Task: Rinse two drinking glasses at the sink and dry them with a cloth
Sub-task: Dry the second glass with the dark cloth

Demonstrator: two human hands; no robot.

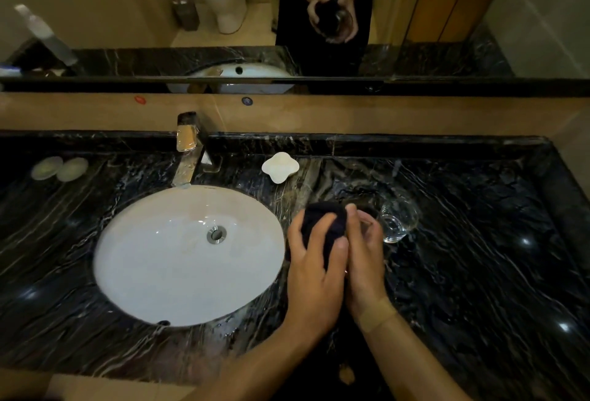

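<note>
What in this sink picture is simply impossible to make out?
Head view only:
- Glass being dried: hidden by the dark cloth and both hands, left hand, right hand.
- Second glass: transparent against the dark counter, so wet or dry is unclear.
- Two round items: too dim to identify.

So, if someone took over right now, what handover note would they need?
Left hand: grips the dark cloth, which is wrapped round something.
Right hand: curled against the cloth; the mirror suggests a glass between the hands, but here it is hidden.
Second glass: upright on the counter, right of the hands.
Tap: no water running; sink holds nothing.
Done: rinsing, apparently.
Left: finish drying; whether the counter glass is dry, I cannot tell.
</note>
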